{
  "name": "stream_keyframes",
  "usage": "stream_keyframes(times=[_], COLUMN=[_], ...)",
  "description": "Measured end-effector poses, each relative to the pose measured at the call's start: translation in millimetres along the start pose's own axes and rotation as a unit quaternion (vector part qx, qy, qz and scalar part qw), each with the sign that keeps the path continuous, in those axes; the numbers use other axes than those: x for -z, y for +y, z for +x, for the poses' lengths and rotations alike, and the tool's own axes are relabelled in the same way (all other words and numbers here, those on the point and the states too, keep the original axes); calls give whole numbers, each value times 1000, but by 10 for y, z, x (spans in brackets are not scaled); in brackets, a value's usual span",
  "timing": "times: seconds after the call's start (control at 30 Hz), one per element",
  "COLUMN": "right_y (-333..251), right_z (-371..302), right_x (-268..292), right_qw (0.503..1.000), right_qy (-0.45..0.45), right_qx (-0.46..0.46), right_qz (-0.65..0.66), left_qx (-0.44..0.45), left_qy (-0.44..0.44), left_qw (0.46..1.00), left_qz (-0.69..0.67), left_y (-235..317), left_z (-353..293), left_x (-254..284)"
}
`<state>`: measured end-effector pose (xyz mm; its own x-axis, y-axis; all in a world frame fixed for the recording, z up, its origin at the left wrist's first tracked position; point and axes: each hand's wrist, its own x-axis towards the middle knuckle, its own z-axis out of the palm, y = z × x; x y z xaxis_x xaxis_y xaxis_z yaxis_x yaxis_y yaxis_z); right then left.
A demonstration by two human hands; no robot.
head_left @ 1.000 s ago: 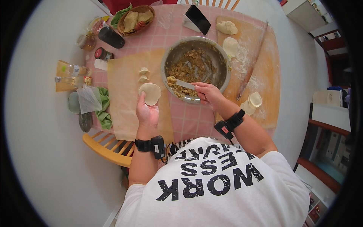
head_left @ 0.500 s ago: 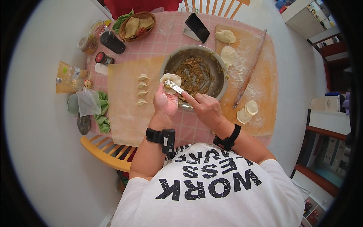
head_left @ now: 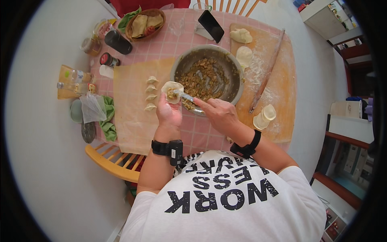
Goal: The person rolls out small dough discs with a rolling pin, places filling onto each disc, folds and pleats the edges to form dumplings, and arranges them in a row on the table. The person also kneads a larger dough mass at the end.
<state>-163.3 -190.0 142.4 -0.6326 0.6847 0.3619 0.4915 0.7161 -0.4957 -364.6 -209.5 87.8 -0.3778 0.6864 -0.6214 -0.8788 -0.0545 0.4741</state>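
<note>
My left hand [head_left: 169, 113] holds a round dumpling wrapper [head_left: 171, 91] cupped in its fingers, next to the rim of a metal bowl [head_left: 189, 60] of minced brown filling [head_left: 203, 78]. My right hand [head_left: 219, 115] grips a small spoon [head_left: 184, 96] whose tip rests on filling inside the wrapper. Several folded dumplings [head_left: 150, 93] lie in a column on a sheet of brown paper [head_left: 131, 105] left of the bowl.
On the wooden board [head_left: 282, 80] at the right lie a rolling pin [head_left: 267, 70], dough lumps [head_left: 241, 35] and stacked wrappers [head_left: 264, 116]. A phone [head_left: 211, 25], a basket [head_left: 144, 23], jars, bottles and a green cloth [head_left: 107, 119] crowd the back and left. A wooden chair [head_left: 111, 163] stands below.
My left hand carried the wrapper from over the paper to the bowl's rim. My right hand lifted the spoon out of the filling and onto the wrapper.
</note>
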Motion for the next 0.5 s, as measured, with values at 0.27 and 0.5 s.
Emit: stream_keyframes(times=[0.27,0.5], right_y=[272,331], right_z=[-3,-12], right_x=[-198,-424], right_qw=[975,936], right_qy=[-21,-95], right_qx=[-204,-289], right_qz=[85,176], left_qx=[-63,-62], left_qy=[19,15], left_qw=[998,998], left_qz=[-3,5], left_y=[256,313], left_z=[-33,-65], left_x=[287,383])
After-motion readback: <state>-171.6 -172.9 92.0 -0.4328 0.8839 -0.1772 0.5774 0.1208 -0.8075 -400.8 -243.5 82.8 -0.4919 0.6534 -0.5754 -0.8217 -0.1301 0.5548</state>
